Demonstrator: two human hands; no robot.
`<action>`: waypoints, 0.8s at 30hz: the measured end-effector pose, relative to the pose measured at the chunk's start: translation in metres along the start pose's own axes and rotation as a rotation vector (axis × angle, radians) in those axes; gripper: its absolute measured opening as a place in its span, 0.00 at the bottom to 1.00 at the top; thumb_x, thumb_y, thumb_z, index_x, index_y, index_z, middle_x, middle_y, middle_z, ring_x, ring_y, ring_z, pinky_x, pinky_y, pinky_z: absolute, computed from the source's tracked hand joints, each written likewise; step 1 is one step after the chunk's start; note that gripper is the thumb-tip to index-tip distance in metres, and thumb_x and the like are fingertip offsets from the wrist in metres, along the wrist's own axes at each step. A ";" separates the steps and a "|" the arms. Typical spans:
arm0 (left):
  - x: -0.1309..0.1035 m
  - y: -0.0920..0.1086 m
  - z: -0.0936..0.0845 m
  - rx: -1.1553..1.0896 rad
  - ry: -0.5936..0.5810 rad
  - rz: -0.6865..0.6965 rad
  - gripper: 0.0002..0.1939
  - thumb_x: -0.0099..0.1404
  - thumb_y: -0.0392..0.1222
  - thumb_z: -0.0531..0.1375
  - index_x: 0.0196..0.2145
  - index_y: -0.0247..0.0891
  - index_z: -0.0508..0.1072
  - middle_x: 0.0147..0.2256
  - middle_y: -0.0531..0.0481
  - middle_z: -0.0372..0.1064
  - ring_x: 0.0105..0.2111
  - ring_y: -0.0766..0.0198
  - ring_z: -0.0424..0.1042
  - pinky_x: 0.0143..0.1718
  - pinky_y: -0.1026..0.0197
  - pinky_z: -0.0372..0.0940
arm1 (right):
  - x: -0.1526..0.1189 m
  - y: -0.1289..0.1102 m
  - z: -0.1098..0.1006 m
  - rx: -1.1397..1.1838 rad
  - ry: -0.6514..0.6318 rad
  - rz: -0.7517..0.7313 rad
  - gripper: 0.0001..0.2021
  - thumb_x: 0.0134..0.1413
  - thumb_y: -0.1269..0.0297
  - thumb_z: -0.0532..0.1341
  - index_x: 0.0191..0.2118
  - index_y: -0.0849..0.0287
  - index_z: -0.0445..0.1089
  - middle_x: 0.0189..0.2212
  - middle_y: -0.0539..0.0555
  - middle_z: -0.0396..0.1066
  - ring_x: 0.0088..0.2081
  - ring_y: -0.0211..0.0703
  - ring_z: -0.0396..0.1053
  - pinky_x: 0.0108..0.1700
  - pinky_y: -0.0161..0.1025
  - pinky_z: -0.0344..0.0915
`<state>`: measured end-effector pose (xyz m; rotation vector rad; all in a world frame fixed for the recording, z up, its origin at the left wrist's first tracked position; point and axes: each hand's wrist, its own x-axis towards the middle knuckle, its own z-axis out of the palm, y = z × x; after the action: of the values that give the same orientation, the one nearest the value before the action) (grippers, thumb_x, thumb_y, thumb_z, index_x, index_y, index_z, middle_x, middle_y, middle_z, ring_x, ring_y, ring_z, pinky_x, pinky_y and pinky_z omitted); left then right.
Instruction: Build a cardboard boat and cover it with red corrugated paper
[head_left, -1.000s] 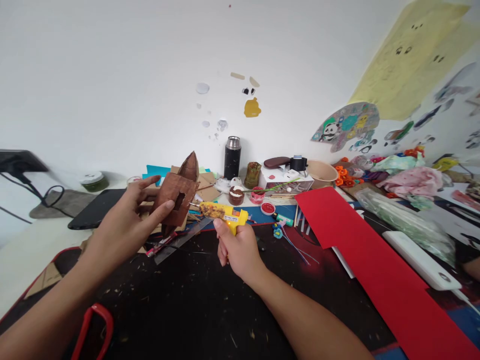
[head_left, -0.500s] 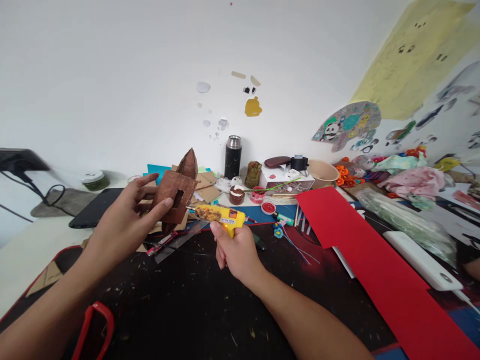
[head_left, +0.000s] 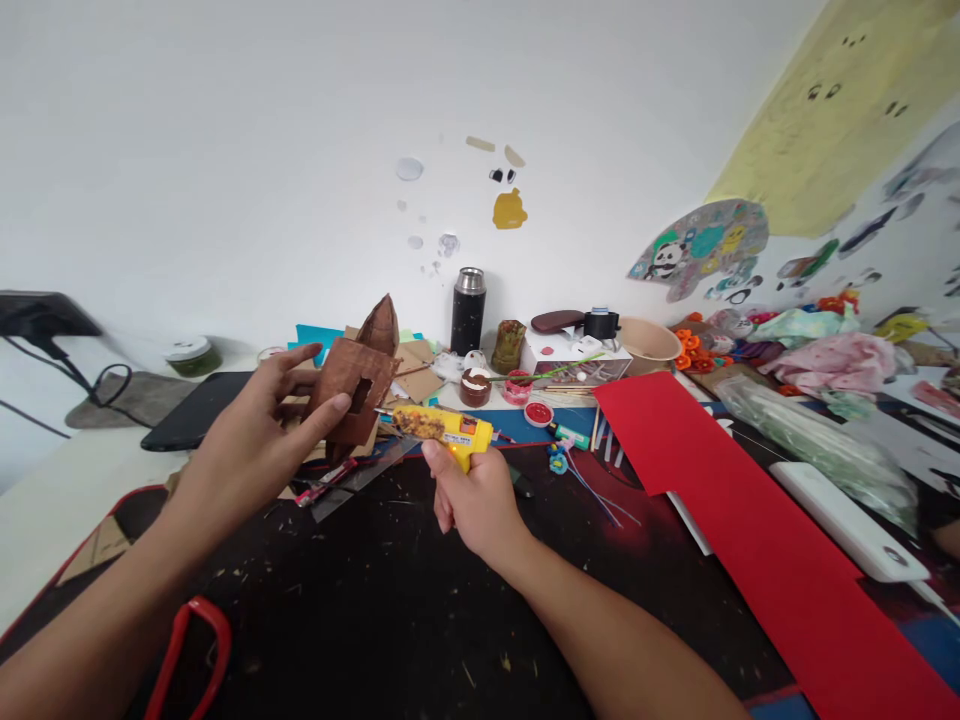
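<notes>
My left hand (head_left: 259, 415) grips a brown cardboard panel (head_left: 341, 375) with a small rectangular cutout, thumb on the front and fingers behind. Just behind the panel shows a pointed, boat-like brown piece (head_left: 381, 325); whether the two are joined I cannot tell. My right hand (head_left: 476, 500) is wrapped round the handle of a yellow glue gun (head_left: 442, 425) with brown stains on its barrel. The gun's nozzle points left, close to the panel's right edge; I cannot tell whether it touches.
Red-handled scissors (head_left: 191, 655) lie at the lower left of the black mat (head_left: 360, 610). A long red sheet (head_left: 750, 520) and a white power strip (head_left: 847, 520) lie on the right. Behind stand a black flask (head_left: 469, 312), paint pots (head_left: 475, 388) and a white box (head_left: 574, 355).
The whole view has shifted slightly. Both hands keep their grips, and the panel and the glue gun hold almost the same position to each other.
</notes>
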<state>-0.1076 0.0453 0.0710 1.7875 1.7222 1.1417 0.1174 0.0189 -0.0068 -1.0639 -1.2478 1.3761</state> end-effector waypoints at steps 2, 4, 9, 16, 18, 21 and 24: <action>0.000 0.000 0.000 0.007 -0.001 -0.007 0.45 0.66 0.66 0.64 0.72 0.38 0.65 0.60 0.32 0.80 0.53 0.41 0.84 0.51 0.43 0.81 | 0.000 -0.002 -0.001 -0.011 0.004 0.005 0.33 0.58 0.23 0.64 0.27 0.51 0.63 0.09 0.41 0.56 0.11 0.36 0.58 0.16 0.33 0.53; 0.000 0.000 0.000 0.017 0.003 -0.015 0.46 0.65 0.67 0.64 0.72 0.38 0.66 0.59 0.32 0.80 0.52 0.40 0.84 0.50 0.42 0.81 | 0.000 -0.003 -0.001 -0.024 0.004 0.001 0.33 0.59 0.24 0.64 0.26 0.51 0.63 0.09 0.42 0.56 0.12 0.36 0.59 0.16 0.33 0.53; -0.001 0.001 0.000 0.023 0.009 -0.004 0.45 0.65 0.66 0.64 0.72 0.40 0.67 0.58 0.33 0.82 0.51 0.40 0.85 0.52 0.40 0.80 | 0.000 -0.003 -0.002 -0.012 -0.005 0.000 0.33 0.61 0.26 0.64 0.23 0.51 0.62 0.09 0.43 0.56 0.12 0.35 0.59 0.16 0.33 0.53; 0.001 0.000 0.000 -0.014 0.010 -0.022 0.47 0.64 0.66 0.65 0.73 0.36 0.65 0.58 0.32 0.81 0.50 0.42 0.85 0.48 0.44 0.81 | -0.002 -0.002 0.000 -0.027 -0.024 0.010 0.31 0.61 0.27 0.65 0.27 0.52 0.65 0.10 0.42 0.57 0.12 0.36 0.58 0.17 0.34 0.54; 0.001 -0.002 -0.001 -0.026 0.017 -0.012 0.46 0.65 0.65 0.65 0.72 0.36 0.65 0.58 0.33 0.81 0.49 0.43 0.86 0.47 0.46 0.81 | -0.002 0.000 0.001 -0.032 -0.024 0.011 0.32 0.61 0.27 0.64 0.24 0.51 0.63 0.09 0.43 0.57 0.12 0.35 0.58 0.17 0.34 0.55; 0.001 -0.003 -0.001 -0.035 0.028 -0.009 0.44 0.66 0.63 0.65 0.72 0.37 0.65 0.58 0.33 0.81 0.47 0.45 0.86 0.46 0.47 0.82 | -0.003 0.003 0.001 -0.030 -0.036 0.015 0.33 0.63 0.28 0.65 0.21 0.51 0.61 0.09 0.44 0.57 0.12 0.34 0.57 0.17 0.34 0.56; 0.001 -0.002 -0.001 -0.042 0.023 -0.004 0.44 0.66 0.63 0.65 0.72 0.37 0.65 0.59 0.33 0.81 0.46 0.46 0.86 0.45 0.47 0.82 | -0.004 0.002 0.001 -0.041 -0.044 0.013 0.33 0.64 0.30 0.65 0.21 0.52 0.61 0.09 0.45 0.58 0.12 0.34 0.57 0.17 0.33 0.55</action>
<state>-0.1103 0.0462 0.0702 1.7513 1.7017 1.1928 0.1171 0.0145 -0.0089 -1.0772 -1.3087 1.3962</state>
